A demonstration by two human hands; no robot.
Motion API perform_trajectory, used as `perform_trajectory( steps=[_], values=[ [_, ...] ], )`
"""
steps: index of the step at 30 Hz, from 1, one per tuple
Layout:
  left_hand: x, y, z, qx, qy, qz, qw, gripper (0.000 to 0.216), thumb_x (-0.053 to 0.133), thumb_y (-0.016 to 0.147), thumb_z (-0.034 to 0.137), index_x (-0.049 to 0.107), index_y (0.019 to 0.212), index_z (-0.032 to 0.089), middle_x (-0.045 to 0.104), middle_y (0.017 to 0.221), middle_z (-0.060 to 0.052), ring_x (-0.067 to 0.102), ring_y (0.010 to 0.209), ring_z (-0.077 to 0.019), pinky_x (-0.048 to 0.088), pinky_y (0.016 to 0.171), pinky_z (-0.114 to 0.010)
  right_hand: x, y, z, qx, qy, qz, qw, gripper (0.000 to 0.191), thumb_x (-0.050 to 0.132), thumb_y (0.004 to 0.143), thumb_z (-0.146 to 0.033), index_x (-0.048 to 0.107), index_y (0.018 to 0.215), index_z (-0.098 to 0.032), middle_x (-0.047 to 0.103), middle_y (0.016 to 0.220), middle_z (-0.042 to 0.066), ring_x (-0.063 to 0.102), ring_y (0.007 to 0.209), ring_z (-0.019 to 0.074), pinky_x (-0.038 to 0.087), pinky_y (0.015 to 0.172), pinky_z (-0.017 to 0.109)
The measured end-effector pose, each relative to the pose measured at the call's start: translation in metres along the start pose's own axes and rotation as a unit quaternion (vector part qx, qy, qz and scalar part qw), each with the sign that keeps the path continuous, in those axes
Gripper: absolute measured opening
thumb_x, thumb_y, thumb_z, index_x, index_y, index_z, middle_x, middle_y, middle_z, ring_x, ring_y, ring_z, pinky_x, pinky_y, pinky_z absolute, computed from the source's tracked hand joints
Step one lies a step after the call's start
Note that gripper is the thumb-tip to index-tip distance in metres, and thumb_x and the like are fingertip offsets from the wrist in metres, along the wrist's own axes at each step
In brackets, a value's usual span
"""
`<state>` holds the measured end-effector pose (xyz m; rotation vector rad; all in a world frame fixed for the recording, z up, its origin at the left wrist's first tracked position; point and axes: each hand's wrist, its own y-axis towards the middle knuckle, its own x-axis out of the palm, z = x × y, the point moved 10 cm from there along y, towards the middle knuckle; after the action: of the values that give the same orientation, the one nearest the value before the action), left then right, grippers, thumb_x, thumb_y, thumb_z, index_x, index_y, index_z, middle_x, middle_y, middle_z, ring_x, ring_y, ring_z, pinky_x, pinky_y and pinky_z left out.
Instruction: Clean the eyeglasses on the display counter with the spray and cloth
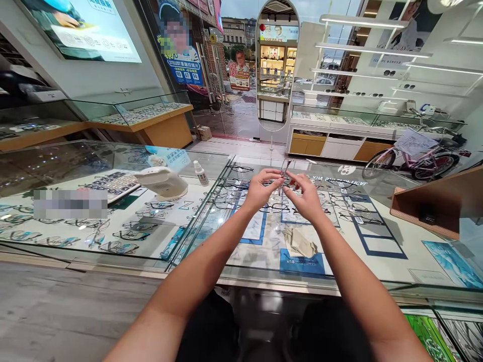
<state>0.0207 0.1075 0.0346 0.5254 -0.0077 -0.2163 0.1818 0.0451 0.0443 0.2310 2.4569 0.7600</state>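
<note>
Above the glass display counter (241, 271), both of my hands pinch one pair of eyeglasses (284, 166), held edge-on so little of the frame shows. My left hand (264, 188) grips it from the left, thumb and fingertips together. From the other side my right hand (304, 196) closes its fingertips on the same eyeglasses. A crumpled beige cloth (300, 242) lies below my right hand, partly over a blue card (302, 264). Several other eyeglasses (275, 207) are laid out beneath the glass under my hands.
Left on the counter are a white scanner-like device (162, 182), a small spray bottle (200, 173) and a keyboard-like tray (113, 186). A wooden stand (426, 213) sits at the right. Beyond are an oval mirror (277, 65) and a parked bicycle (418, 156).
</note>
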Motion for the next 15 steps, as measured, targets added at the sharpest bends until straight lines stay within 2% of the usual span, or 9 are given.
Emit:
perform_trajectory(
  steps=[3,5,11,15],
  values=[
    [0.006,-0.001,-0.009,-0.034,-0.017,-0.025,0.999,0.03,0.087,0.082,0.053,0.088,0.091,0.025,0.076,0.127,-0.012,0.067,0.127,-0.0317,0.055,0.102,-0.043,0.007,-0.001,-0.001,-0.018,-0.021,-0.01,1.0,0.047,0.069,0.098,-0.047,0.074,0.141,-0.027,0.069,0.129,0.012,0.063,0.121,0.0308,0.052,0.102,0.046],
    [0.008,-0.002,-0.012,-0.051,-0.025,-0.035,0.998,0.029,0.087,0.081,0.053,0.089,0.092,0.025,0.076,0.126,-0.012,0.067,0.129,-0.0329,0.056,0.1,-0.043,0.009,-0.001,-0.001,-0.026,-0.011,-0.012,1.0,0.044,0.068,0.1,-0.048,0.075,0.138,-0.028,0.07,0.137,0.012,0.063,0.129,0.0318,0.051,0.106,0.047],
    [0.014,-0.002,-0.003,-0.025,-0.018,-0.063,0.998,0.028,0.083,0.086,0.053,0.09,0.096,0.027,0.077,0.125,-0.011,0.068,0.123,-0.0307,0.053,0.105,-0.044,0.006,0.001,0.002,-0.032,0.075,0.02,0.996,0.038,0.073,0.098,-0.053,0.078,0.123,-0.025,0.075,0.139,0.014,0.068,0.129,0.0306,0.057,0.094,0.043],
    [0.015,-0.006,0.012,0.024,0.028,-0.054,0.998,0.029,0.077,0.092,0.053,0.09,0.094,0.027,0.078,0.117,-0.011,0.068,0.117,-0.0287,0.05,0.11,-0.046,0.008,-0.001,0.007,-0.022,0.074,0.026,0.997,0.034,0.07,0.099,-0.052,0.078,0.118,-0.024,0.077,0.131,0.013,0.07,0.121,0.029,0.056,0.096,0.043]
  ],
)
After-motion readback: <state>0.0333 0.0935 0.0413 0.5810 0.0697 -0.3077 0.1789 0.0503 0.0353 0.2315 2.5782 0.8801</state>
